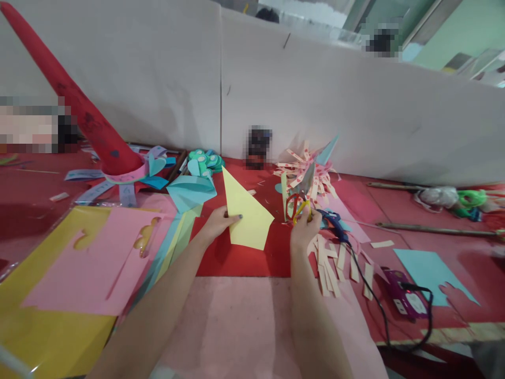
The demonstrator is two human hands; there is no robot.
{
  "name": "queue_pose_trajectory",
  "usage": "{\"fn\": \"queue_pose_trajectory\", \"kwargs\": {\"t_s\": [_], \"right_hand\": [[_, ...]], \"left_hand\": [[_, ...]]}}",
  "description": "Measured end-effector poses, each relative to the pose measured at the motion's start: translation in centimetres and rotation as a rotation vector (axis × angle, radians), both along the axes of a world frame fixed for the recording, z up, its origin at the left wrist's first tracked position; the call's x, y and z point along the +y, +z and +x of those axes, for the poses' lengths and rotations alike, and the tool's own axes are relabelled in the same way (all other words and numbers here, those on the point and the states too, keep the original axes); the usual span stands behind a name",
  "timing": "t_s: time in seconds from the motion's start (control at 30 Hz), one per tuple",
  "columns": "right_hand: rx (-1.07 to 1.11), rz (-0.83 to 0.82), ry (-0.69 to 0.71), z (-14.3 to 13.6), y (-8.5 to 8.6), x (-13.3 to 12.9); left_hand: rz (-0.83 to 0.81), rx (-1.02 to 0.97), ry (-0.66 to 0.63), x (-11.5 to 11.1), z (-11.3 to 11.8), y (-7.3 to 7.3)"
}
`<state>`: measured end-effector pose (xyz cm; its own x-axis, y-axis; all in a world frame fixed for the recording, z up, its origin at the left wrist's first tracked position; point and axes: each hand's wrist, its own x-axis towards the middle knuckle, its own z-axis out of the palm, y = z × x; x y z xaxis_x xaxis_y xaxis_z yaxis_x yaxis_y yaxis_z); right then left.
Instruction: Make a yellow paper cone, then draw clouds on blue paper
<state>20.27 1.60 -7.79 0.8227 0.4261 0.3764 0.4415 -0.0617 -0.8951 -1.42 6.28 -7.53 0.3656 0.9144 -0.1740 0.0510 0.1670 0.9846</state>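
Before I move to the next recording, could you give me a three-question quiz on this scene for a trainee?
1. Which hand holds the scissors?
2. True or false: both hands hold something.
3. What colour is the tall cone at the left of the picture? A) green B) red C) white

Key:
1. The right hand.
2. True: the left hand holds the yellow paper.
3. B
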Motion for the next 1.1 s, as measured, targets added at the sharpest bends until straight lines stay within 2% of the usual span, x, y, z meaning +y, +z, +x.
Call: {"fn": "queue_pose_trajectory", "kwargs": {"t_s": [0.17, 0.3, 0.53, 0.63, 0.77, 0.93, 1.1], "right_hand": [[0.175, 0.022, 0.062, -0.2, 0.5, 0.0], [0.207, 0.026, 0.130, -0.5, 0.8, 0.0], [-0.080, -0.091, 0.111, 0.4, -0.7, 0.7], [-0.082, -0.075, 0.109, 0.5, -1.0, 0.8], [-0.101, -0.035, 0.151, -0.3, -0.5, 0.5], [-0.008, 0.065, 0.076, -1.5, 0.7, -0.2], [-0.060, 0.096, -0.003, -1.4, 0.8, -0.7]], "left_hand": [[-0.009, 0.012, 0.005, -0.1, 0.0, 0.0], [-0.006, 0.016, 0.008, -0.1, 0.0, 0.0], [-0.010, 0.025, 0.027, -0.1, 0.1, 0.3], [-0.004, 0.024, 0.020, -0.1, 0.1, 0.3], [-0.004, 0.011, 0.015, -0.1, 0.1, 0.3], [-0.010, 0.019, 0.024, -0.3, 0.1, 0.7], [-0.044, 0.018, 0.041, -0.4, 0.2, 1.1]]}}
